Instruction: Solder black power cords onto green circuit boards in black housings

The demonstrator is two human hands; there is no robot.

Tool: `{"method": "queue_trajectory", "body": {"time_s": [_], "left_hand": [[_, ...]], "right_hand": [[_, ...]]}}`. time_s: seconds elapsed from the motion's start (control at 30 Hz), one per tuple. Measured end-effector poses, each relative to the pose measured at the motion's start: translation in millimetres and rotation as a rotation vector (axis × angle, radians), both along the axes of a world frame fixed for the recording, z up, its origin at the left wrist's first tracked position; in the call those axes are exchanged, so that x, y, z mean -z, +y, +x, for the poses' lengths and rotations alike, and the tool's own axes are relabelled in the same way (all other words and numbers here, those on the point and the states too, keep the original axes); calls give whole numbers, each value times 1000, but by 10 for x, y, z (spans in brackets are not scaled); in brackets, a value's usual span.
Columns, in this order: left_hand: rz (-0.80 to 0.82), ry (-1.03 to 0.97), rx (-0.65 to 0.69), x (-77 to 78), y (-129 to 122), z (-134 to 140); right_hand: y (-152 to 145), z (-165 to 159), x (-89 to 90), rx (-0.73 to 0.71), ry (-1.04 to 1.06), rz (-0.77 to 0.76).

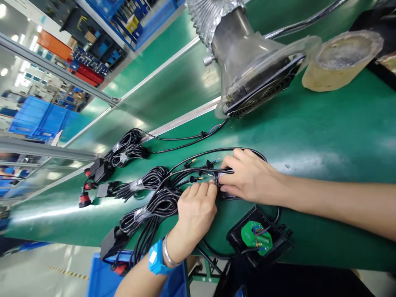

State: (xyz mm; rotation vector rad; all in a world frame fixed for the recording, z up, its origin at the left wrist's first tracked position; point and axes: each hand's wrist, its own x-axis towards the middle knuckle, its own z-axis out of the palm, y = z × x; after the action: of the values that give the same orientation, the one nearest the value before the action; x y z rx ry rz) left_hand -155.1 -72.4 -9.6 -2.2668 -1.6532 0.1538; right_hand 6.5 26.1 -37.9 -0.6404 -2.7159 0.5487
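Observation:
My right hand (249, 175) is curled over a small dark part (227, 195) on the green bench, its fingers at a black cable (198, 170). Right beside it, my left hand (198, 208) is closed with knuckles up; what its fingertips grip is hidden. Bare wire ends with black strain-relief bushings (209, 163) lie just beyond both hands. Coiled black cables (163, 202) spread to the left of my left hand. Nearer to me sits an open black housing (247, 218) with a round green circuit board (256, 238) and wires attached.
A fume extraction hood (247, 62) on a foil duct (213, 16) hangs over the far side. Beside it stands a tape-like yellowish roll (342, 66). More bundled cables (126, 148) with black boxes lie at left. A blue bin (102, 276) is below the bench edge.

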Motion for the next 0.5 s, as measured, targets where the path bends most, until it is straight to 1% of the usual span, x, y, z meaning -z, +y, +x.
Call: {"method": "queue_trajectory", "body": {"time_s": [0.07,0.13,0.23,0.3,0.33,0.5], "left_hand": [[43,16,0,76,-39,5],[65,-18,-10,127,-62,-18],[-2,-229,-34,128,-48,-87],[-82,-357,-61,70,-20,-117],[-115,-378,-75,26,-8,-119],[-187,-272,-96,-249,17,-20]], "right_hand": [[-23,-19,-27,6,-8,25],[-54,-39,-46,28,-23,68],[-94,-52,-41,54,-38,105],[-102,-44,-16,37,-34,112],[-101,-36,0,25,-25,116],[-78,-1,79,-1,61,106]]}}
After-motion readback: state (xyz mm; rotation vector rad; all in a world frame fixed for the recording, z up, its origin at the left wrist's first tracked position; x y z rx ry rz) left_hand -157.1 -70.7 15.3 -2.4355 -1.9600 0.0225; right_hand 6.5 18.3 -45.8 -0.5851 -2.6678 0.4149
